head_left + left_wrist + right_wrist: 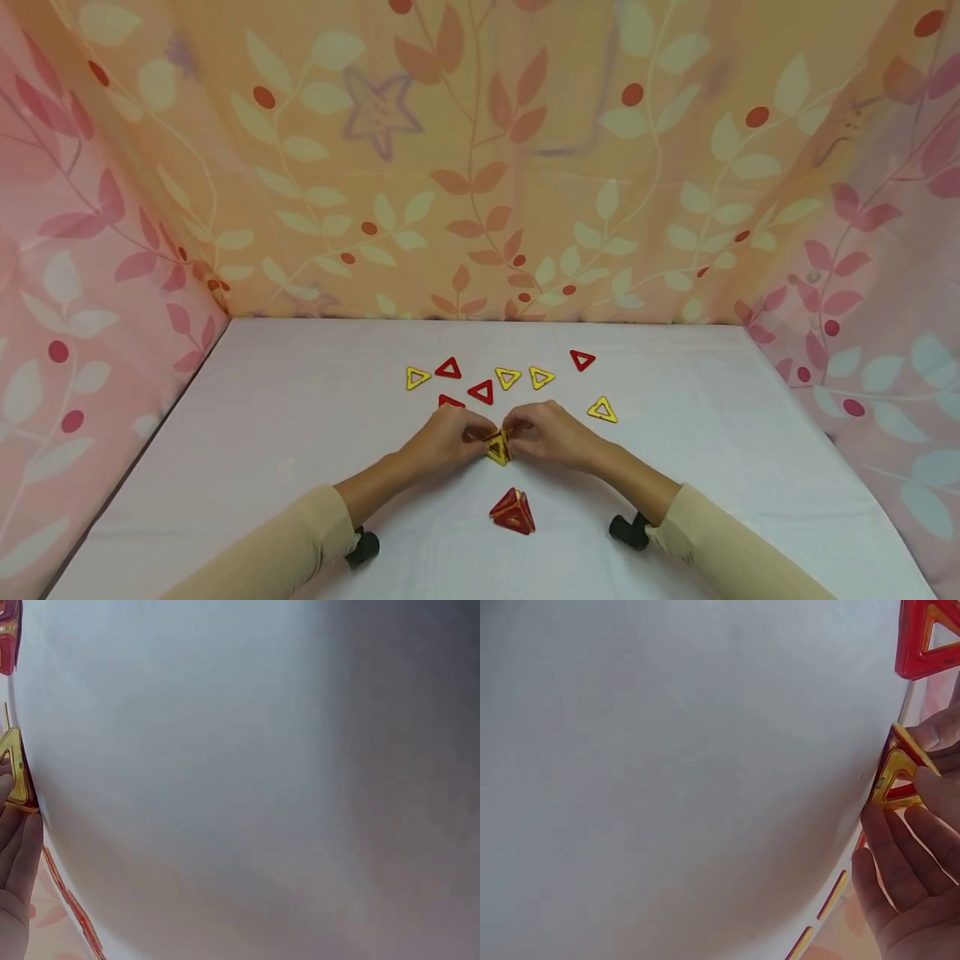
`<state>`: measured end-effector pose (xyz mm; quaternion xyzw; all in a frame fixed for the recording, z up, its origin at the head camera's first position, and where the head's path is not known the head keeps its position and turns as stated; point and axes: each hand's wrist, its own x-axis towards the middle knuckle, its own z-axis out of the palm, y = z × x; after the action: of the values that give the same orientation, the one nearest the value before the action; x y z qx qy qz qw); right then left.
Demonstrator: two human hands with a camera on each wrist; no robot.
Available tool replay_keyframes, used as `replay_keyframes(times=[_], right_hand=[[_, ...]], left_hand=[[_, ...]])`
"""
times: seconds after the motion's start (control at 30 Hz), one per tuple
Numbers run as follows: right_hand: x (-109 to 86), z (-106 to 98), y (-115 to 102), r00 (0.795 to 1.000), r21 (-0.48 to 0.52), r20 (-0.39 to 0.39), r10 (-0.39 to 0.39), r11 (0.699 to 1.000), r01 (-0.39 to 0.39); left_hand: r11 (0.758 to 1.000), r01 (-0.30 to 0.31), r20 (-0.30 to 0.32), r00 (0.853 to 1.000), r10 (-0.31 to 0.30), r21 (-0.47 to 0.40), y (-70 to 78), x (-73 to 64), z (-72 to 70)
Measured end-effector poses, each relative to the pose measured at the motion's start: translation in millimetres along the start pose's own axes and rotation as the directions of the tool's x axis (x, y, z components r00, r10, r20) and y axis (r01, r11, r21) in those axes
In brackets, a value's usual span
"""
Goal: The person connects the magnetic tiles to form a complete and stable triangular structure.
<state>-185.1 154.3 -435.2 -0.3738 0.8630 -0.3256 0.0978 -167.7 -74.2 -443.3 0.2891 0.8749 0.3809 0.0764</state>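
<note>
Over the middle of the table, both hands hold a small pyramid (pixel 497 448) of yellow and red triangular magnetic tiles. My left hand (pixel 444 442) grips its left side, and my right hand (pixel 557 435) pinches the right side. A yellow face of the pyramid (pixel 18 769) shows at the left edge of the left wrist view, with left-hand fingers (pixel 28 851) touching it. The right wrist view has the pyramid (pixel 898 776) between thumb and fingertips, a red tile visible through its opening. Nearer the person stands a second, mostly red pyramid (pixel 513 512), untouched.
Beyond the hands lie loose flat triangles, among them a red tile (pixel 448 368), yellow tiles (pixel 417 377) and a yellow one (pixel 602 410) at right. One red tile (pixel 451 402) is partly covered by the left hand. Patterned curtains (pixel 480 208) border the white table (pixel 262 433).
</note>
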Motion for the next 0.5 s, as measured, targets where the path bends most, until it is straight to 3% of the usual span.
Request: replay_keyframes(times=[0.17,0.5], right_hand=[[-6.1,0,1,1.000,-0.003,0.000,-0.024,1.000,0.024],[-18.7,-1,-4,0.999,-0.009,0.020,0.037,0.999,-0.037]], left_hand=[[1.000,0.001,0.005,1.000,-0.001,-0.012,3.8,-1.4,3.6],[0.999,-0.018,0.013,1.000,0.019,-0.046,10.2,-3.2,10.2]])
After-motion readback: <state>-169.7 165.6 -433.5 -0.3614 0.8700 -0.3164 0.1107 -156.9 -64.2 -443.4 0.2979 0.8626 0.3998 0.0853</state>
